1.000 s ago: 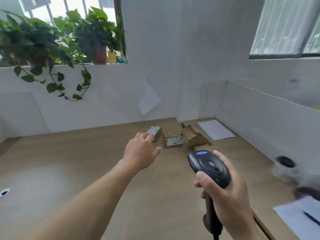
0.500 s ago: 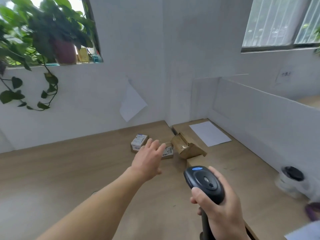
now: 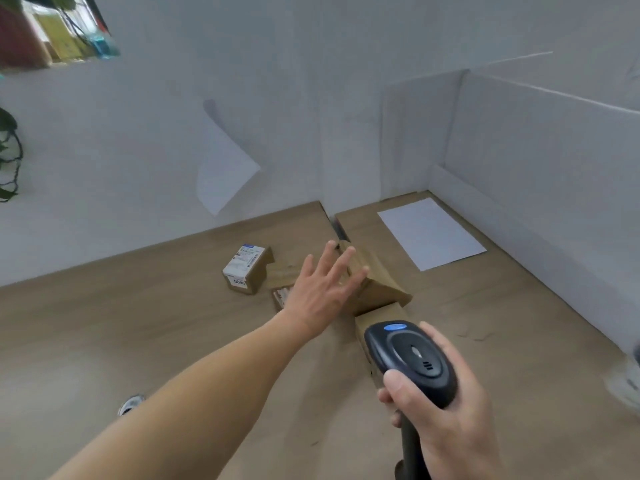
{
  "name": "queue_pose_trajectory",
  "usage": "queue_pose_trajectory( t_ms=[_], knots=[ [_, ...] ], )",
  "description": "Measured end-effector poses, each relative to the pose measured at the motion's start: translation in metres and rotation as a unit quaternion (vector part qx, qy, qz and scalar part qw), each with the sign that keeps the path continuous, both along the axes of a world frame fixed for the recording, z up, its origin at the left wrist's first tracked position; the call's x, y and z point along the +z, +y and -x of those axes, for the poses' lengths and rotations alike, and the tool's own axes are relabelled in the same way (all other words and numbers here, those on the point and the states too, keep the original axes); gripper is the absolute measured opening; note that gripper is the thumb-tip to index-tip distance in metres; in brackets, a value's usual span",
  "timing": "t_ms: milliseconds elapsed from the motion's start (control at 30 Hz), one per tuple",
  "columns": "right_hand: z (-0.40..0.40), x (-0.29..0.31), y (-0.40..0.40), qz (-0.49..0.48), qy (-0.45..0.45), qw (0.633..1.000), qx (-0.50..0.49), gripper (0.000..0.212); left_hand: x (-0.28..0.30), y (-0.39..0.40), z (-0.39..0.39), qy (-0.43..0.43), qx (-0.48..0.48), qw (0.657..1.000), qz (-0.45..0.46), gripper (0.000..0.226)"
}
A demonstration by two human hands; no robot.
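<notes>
Reaching across the desk (image 3: pixel 138 323), your left hand (image 3: pixel 320 294) hovers over the brown parcel (image 3: pixel 384 292) near the back corner, fingers (image 3: pixel 326 261) spread and empty, while your right hand (image 3: pixel 446 410) grips the scanner (image 3: pixel 412 362), ready for a label.

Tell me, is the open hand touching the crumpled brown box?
Cannot tell. The head view shows the left hand, fingers spread, overlapping the brown box. The hand itself hides whether skin meets the cardboard or hovers just above it.
</notes>
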State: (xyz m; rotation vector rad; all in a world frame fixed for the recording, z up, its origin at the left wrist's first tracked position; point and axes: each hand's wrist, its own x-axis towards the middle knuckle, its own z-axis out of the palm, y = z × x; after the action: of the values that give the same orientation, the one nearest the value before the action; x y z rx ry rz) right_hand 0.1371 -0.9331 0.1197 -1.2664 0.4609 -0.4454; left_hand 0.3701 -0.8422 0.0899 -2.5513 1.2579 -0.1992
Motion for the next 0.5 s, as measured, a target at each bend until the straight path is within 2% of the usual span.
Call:
queue_pose_trajectory(
  t_ms=[133, 300, 367, 433, 500],
  knots=[
    [-0.019, -0.008, -0.021, -0.012, 0.0, 1.0, -0.003, 0.083, -0.023, -0.021, -0.024, -0.012, -0.031, 0.997, -0.063, 0.111],
    [-0.028, -0.008, -0.039, 0.006, 0.009, 1.0, 0.004, 0.069, -0.042, -0.032, -0.037, -0.022, -0.075, 0.993, -0.089, 0.097],
    [-0.03, -0.011, -0.044, 0.003, 0.009, 1.0, 0.012, 0.084, -0.05, -0.032, -0.042, -0.026, -0.087, 0.992, -0.091, 0.101],
    [-0.03, -0.013, -0.046, 0.0, 0.006, 1.0, 0.016, 0.113, -0.056, -0.033, -0.046, -0.032, -0.091, 0.992, -0.08, 0.104],
    [-0.031, -0.015, -0.047, -0.008, 0.009, 1.0, 0.006, 0.121, -0.058, -0.034, -0.047, -0.037, -0.099, 0.992, -0.072, 0.102]
  ],
)
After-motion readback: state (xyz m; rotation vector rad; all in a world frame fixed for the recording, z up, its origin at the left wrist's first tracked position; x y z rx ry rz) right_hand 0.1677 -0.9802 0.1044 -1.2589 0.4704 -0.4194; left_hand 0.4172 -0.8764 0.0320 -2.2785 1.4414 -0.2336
